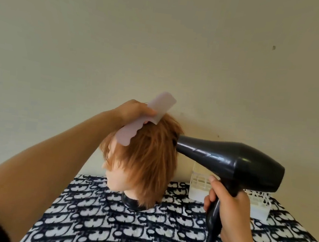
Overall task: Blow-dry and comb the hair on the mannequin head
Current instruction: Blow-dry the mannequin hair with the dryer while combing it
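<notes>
Glossy black dryer [229, 161] gripped, right hand [227, 212]; left hand [134, 111] clasps flat pink comb [162, 102].

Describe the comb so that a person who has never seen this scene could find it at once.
A mannequin head with orange hair stands on the patterned cloth. At the top of its hair, the left hand holds a flat comb. It alone is pale pink with a wavy edge; the dryer in the right hand is black.
</notes>
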A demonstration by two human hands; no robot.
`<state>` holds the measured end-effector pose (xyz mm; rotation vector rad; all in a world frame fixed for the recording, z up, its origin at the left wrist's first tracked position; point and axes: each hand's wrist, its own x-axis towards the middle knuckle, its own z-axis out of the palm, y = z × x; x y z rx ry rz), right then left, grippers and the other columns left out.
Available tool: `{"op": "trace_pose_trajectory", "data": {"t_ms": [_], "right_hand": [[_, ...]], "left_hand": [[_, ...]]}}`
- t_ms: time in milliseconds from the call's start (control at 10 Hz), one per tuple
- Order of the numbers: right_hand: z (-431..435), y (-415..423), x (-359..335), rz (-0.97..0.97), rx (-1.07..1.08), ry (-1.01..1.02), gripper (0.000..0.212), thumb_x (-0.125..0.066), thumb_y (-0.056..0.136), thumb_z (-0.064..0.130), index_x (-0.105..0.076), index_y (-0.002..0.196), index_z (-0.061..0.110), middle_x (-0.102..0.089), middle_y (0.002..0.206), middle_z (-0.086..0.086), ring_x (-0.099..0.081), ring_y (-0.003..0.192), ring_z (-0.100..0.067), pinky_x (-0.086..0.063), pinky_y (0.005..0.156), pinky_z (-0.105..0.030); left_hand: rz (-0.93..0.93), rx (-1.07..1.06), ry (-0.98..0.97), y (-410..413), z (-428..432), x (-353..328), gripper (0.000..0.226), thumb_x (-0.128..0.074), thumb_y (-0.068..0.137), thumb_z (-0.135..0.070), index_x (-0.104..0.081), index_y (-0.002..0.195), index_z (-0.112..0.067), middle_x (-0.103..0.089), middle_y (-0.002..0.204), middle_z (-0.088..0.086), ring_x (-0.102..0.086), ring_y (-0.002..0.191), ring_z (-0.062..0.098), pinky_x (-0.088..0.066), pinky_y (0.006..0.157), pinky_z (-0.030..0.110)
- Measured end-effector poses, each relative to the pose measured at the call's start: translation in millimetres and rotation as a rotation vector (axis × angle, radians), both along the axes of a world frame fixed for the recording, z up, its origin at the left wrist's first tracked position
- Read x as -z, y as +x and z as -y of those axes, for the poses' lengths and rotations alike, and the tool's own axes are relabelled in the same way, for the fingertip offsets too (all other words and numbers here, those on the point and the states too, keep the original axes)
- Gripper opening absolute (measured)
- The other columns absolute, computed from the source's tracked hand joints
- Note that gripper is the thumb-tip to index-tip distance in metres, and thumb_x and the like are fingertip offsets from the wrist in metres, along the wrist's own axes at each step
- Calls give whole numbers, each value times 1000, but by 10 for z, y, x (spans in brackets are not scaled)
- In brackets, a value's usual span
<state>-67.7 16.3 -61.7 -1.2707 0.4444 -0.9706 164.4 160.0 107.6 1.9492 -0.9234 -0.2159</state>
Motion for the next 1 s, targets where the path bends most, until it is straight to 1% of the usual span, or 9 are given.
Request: {"op": "trace_pose_trajectory", "data": {"t_ms": [100, 300, 400, 500, 600, 700, 800, 900, 1000], "right_hand": [[1, 13, 9, 8, 32, 19, 20, -71, 91, 13, -60, 76, 6, -50, 50, -5, -53, 42, -23, -46, 51, -37], [-5, -110, -63, -53, 251, -224, 38, -73, 90, 23, -59, 56, 15, -59, 47, -7, -61, 42, -24, -54, 60, -44], [-45, -198, -185, -3, 223, -214, 36, -73, 90, 23, -61, 56, 19, -58, 48, -5, -60, 43, -22, -52, 57, -41], [-79, -264, -324, 45, 177, -198, 38, -71, 92, 21, -60, 55, 21, -55, 50, -3, -59, 45, -21, -50, 58, -38], [-113, -315, -432, -11, 198, -343, 40, -70, 92, 24, -57, 55, 17, -58, 49, -3, -61, 45, -19, -51, 58, -35], [-151, -381, -581, -103, 286, -516, 36, -70, 91, 28, -61, 58, 16, -66, 53, -3, -64, 48, -10, -48, 58, -25], [-269, -411, -747, -115, 124, -482, 41, -69, 90, 32, -60, 53, 16, -64, 51, -7, -63, 46, -12, -49, 54, -19], [-346, -408, -853, -171, 292, -656, 34, -67, 89, 34, -62, 61, 17, -67, 55, 2, -64, 48, -6, -44, 52, -9], [-424, -373, -937, -211, 228, -658, 32, -68, 91, 31, -63, 64, 15, -68, 54, 0, -65, 47, -8, -47, 56, -19]], "left_hand": [[-3, -125, -50, -115, 179, 50, 24, -70, 81, -37, -68, 81, -13, -69, 75, 1, -65, 65, 15, -49, 54, 24], [11, -471, 596, -487, 639, -85, 87, -82, 59, -45, -46, 130, -12, -42, 140, 16, -32, 136, 39, -22, 110, 62], [-61, -322, 745, -638, 771, -259, 157, -95, 13, -40, -24, 148, -7, -22, 154, 20, -13, 145, 39, -10, 115, 59], [101, -187, 814, -580, 751, -335, 177, -83, 10, -72, -3, 151, 0, -15, 157, 17, -17, 145, 32, -11, 119, 40], [255, -177, 455, -542, 487, -334, 66, -30, 103, -43, -16, 149, 3, -22, 156, 20, -25, 142, 32, -29, 113, 32], [-226, -162, -43, -489, 134, -385, 46, -32, 103, -28, -43, 141, -2, -48, 144, 12, -45, 133, 24, -50, 58, 10], [-368, -82, -199, -361, -222, -337, 48, -37, 103, -37, -46, 136, -4, -58, 124, 5, -53, 115, 24, -43, 104, 30], [-277, -134, -249, -286, -402, -228, 43, -51, 98, -39, -56, 123, -5, -65, 105, 7, -57, 96, 26, -38, 106, 50], [-75, -204, -136, -318, -522, -124, 37, -53, 96, -42, -61, 112, -9, -68, 93, 3, -60, 82, 19, -49, 73, 33]]}}
